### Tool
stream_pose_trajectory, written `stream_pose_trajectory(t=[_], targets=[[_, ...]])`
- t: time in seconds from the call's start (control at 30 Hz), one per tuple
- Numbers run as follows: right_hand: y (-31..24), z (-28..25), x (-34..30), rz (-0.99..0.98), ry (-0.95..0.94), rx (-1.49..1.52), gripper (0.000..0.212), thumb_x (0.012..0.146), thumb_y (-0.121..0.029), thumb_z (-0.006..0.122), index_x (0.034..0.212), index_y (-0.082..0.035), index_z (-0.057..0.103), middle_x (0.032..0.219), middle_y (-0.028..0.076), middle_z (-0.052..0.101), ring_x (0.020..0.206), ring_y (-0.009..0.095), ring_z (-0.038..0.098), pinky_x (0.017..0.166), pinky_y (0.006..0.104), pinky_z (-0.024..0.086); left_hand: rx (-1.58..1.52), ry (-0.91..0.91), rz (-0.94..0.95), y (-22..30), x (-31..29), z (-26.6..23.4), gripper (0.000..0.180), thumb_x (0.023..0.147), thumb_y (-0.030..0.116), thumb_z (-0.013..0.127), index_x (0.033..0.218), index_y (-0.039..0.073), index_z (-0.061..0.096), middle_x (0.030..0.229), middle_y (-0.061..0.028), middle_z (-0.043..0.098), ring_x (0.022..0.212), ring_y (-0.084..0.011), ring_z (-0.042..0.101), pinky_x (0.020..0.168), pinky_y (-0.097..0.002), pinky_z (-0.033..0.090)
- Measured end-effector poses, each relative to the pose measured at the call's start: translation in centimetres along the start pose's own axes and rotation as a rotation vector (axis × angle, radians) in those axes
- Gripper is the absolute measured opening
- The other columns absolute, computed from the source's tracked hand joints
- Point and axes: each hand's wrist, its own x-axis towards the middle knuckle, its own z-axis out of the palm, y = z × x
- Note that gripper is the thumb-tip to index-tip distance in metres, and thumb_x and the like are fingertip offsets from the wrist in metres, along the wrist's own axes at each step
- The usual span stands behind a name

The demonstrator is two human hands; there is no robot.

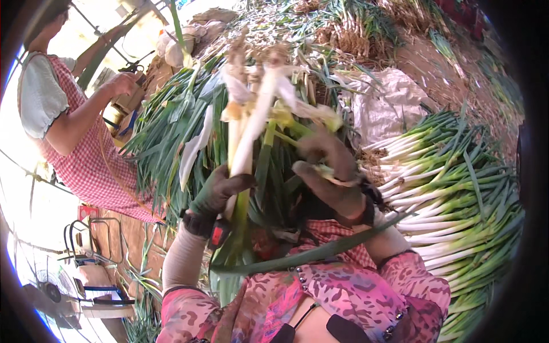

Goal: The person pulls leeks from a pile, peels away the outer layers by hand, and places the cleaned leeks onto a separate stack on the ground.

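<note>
My left hand, in a dark glove, is closed around long green onion stalks, held root end up and leaves hanging toward my lap. Loose pale outer skins peel away near their roots. To their right is my right hand, gloved and blurred by motion, its fingers curled. A thin pale peeled leaf strip lies across its palm. Behind both hands hangs a thick heap of green onion leaves. A long dark green leaf stretches over my forearms and lap.
On the right, many cleaned green onions lie in a row beside a crumpled pale sack. Rooted bundles stand at the back among scraps. A co-worker in a checked apron is at the left, above a fan and metal-framed stools.
</note>
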Motion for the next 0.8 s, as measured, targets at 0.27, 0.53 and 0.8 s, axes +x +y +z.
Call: stream_pose_trajectory(t=[0.27, 0.53, 0.8], targets=[[12.5, 2.5, 4.6, -0.499, -0.177, -0.745, 0.046, 0.087, -0.029, 0.065, 0.126, -0.006, 0.058, 0.122, 0.016, 0.062, 0.111, 0.023, 0.061, 0.095, 0.0359, 0.046, -0.07, -0.122, 0.023, 2.6, -2.3, 3.3, 0.042, 0.077, 0.018, 0.074, 0.113, 0.001, 0.059, 0.092, -0.0029, 0.062, 0.085, -0.0138, 0.06, 0.079, -0.0291, 0.048], [19.6, -1.0, 14.0, -0.316, 0.037, -1.027, 0.029, 0.087, -0.024, 0.063, 0.11, -0.007, 0.067, 0.108, 0.01, 0.068, 0.098, 0.024, 0.066, 0.087, 0.0352, 0.05, 0.018, -0.148, 0.027, 1.7, -3.7, 3.7, 0.046, 0.077, 0.019, 0.077, 0.114, 0.001, 0.057, 0.096, -0.0014, 0.059, 0.086, -0.0114, 0.055, 0.078, -0.0277, 0.045], [18.0, -27.8, 16.7, 0.056, 0.34, -1.459, 0.017, 0.085, -0.015, 0.057, 0.092, -0.006, 0.069, 0.091, 0.01, 0.071, 0.084, 0.028, 0.068, 0.075, 0.0402, 0.054, 0.306, 0.025, -0.103, -5.5, -7.2, -0.3, 0.047, 0.078, 0.013, 0.077, 0.119, 0.002, 0.058, 0.098, -0.0038, 0.066, 0.087, -0.0119, 0.06, 0.08, -0.0305, 0.05]])
